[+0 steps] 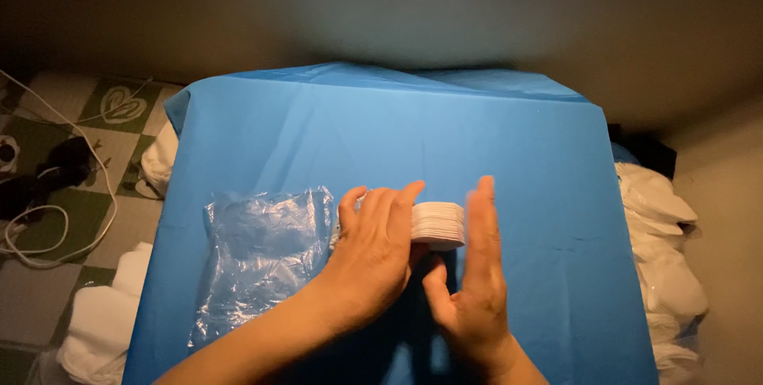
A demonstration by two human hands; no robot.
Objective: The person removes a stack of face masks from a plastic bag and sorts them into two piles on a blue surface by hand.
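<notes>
A row of thin white round pads lies on its side on the blue table cover. My left hand presses against the row's left end, fingers together. My right hand stands flat and upright against the right end, thumb reaching under the row. The two hands squeeze the stack between them. A clear plastic bag lies crumpled and flat just left of my left hand.
White bags or bundles pile up beside the table on the right. More white bundles sit on the floor at the left, with white cables and dark objects on green-and-white tiles. A wall rises behind the table.
</notes>
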